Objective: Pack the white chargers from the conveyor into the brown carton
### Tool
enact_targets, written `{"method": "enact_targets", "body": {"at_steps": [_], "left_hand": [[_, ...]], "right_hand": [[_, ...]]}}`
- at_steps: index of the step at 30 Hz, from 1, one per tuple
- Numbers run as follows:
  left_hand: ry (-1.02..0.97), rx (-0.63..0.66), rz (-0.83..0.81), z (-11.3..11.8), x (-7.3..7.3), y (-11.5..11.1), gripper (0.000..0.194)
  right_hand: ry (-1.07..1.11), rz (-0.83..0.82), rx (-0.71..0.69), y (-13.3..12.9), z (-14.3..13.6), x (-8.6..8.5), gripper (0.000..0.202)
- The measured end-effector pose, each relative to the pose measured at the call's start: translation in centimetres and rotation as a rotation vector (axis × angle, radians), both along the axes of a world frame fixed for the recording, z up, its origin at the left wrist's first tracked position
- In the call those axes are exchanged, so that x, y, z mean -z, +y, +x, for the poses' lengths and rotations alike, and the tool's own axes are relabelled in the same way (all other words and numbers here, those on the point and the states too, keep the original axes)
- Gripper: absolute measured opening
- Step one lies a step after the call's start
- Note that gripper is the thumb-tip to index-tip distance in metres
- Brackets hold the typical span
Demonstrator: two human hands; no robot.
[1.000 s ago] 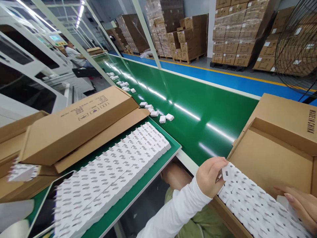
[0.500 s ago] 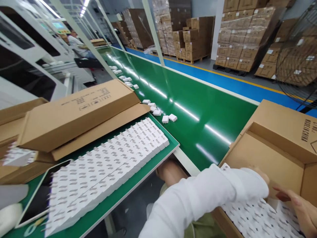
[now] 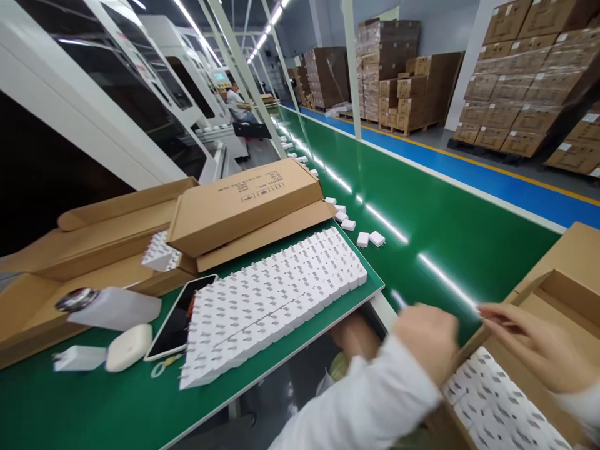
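Our left hand (image 3: 425, 342) by the open carton (image 3: 577, 259) and right hand (image 3: 546, 350) over it have curled fingers; we cannot tell whether they clamp anything. We're likely packing white adapters (image 3: 497, 400) inside it; the next move calls for matching their rows.

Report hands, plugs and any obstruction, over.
Left hand beside open carton, right hand over it; grip unclear. White plugs in rows inside, prongs up. Right hand blocks part of view.

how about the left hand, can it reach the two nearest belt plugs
Probably yes: the left hand is near the green belt, and nothing visible blocks its way to the two white plugs.
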State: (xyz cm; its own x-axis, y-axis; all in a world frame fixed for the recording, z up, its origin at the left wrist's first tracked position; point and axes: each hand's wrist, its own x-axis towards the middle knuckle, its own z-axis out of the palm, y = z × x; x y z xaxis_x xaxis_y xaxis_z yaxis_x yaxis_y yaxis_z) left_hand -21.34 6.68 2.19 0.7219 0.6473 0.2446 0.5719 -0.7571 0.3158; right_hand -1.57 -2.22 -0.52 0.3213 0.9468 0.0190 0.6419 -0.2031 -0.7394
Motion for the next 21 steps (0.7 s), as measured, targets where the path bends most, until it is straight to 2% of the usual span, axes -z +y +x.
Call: {"method": "enact_targets", "body": {"at_steps": [1, 2, 4, 6, 8, 11, 16, 19, 21], "left_hand": [[-0.005, -0.087, 0.097, -2.9, 0.5, 1.9, 0.014], [-0.012, -0.2, 0.208, -5.6, 1.0, 3.7, 0.019], [-0.014, -0.43, 0.404, -9.9, 2.1, 6.4, 0.027], [0.014, -0.514, 0.461, -12.4, 3.1, 8.1, 0.031], [0.031, -0.499, 0.43, -13.3, 3.8, 9.0, 0.029], [-0.045, -0.437, 0.36, -13.0, 4.0, 9.7, 0.02], [-0.302, -0.34, 0.384, -12.6, 4.3, 10.1, 0.009], [-0.316, -0.32, 0.431, -12.7, 4.7, 10.1, 0.007], [-0.264, -0.317, 0.445, -12.7, 4.6, 9.9, 0.014]], "right_hand": [[-0.036, -0.05, -0.098, 2.5, -1.4, -0.1, 0.029], [0.0, -0.024, -0.19, 5.3, -3.0, 0.1, 0.03], [0.066, 0.055, -0.236, 10.9, -6.6, 1.3, 0.032], [0.097, 0.073, -0.266, 15.3, -9.8, 2.8, 0.041], [0.119, 0.071, -0.299, 18.1, -12.0, 4.0, 0.044], [0.146, 0.071, -0.338, 19.2, -13.2, 4.4, 0.035], [0.116, 0.071, -0.339, 17.6, -12.1, 3.8, 0.028], [-0.04, 0.089, -0.428, 16.7, -11.0, 3.7, 0.027], [-0.271, 0.186, -0.495, 16.6, -10.3, 3.4, 0.034]]}}
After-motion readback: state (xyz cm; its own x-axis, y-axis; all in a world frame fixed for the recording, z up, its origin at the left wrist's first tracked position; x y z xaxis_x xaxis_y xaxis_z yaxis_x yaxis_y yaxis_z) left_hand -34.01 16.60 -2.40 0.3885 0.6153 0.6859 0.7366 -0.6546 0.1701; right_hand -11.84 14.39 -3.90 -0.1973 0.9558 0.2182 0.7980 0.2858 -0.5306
